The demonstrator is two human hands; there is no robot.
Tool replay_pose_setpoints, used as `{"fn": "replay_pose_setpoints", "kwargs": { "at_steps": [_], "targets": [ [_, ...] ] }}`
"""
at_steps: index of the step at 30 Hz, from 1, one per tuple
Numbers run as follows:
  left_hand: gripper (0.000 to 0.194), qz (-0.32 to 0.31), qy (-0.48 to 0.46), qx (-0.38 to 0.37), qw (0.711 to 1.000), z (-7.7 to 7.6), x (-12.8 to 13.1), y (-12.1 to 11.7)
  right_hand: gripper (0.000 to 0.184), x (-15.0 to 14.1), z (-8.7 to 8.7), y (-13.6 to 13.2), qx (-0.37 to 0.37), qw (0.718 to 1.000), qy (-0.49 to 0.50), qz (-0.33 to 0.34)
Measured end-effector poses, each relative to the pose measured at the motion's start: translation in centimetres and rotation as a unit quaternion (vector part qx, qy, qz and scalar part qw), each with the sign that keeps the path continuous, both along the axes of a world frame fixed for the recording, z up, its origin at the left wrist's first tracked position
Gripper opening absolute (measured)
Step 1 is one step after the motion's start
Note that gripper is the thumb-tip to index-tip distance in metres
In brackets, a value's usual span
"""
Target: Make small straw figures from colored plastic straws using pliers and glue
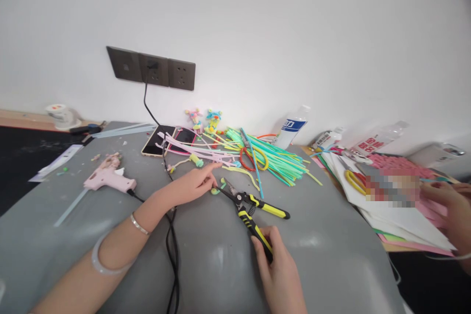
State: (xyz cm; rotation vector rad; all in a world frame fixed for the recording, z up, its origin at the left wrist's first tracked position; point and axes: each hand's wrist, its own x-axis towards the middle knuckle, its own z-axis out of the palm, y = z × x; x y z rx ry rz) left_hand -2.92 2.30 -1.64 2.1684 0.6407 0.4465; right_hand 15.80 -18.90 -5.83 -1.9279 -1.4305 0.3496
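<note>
My right hand (277,262) is closed around one handle of the yellow-and-black wire-stripping pliers (253,223). The pliers lie on the grey table with jaws and handles spread apart. My left hand (195,184) reaches over the table, its index finger stretched out and the others bent. Its fingertips are at the tip of one dark jaw; whether they touch it I cannot tell. Small green curled pieces (218,189) lie beside the jaws. Behind them are pink pipe cleaners (198,146), a pale yellow one (243,170) and a green bundle (283,162) with red-and-yellow scissors (253,158) on top.
A pink glue gun (112,176) lies left, its black cable (171,240) crossing the table. Two phones (158,142), two small figures (213,120) and a bottle (292,127) are near the wall. At right, another person's hand (447,206) is over stacked paper (397,221).
</note>
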Motion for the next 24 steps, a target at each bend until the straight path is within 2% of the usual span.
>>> {"fn": "replay_pose_setpoints", "kwargs": {
  "at_steps": [7,24],
  "targets": [
    [0.053,-0.007,0.009,0.014,1.000,-0.05,-0.02,0.05,0.028,-0.60,0.66,0.35,0.042,0.999,0.018,-0.006],
    [0.052,-0.015,0.009,0.013,1.000,-0.55,-0.03,0.22,0.028,-0.42,0.56,0.27,0.013,1.000,0.016,-0.001]
  ]
}}
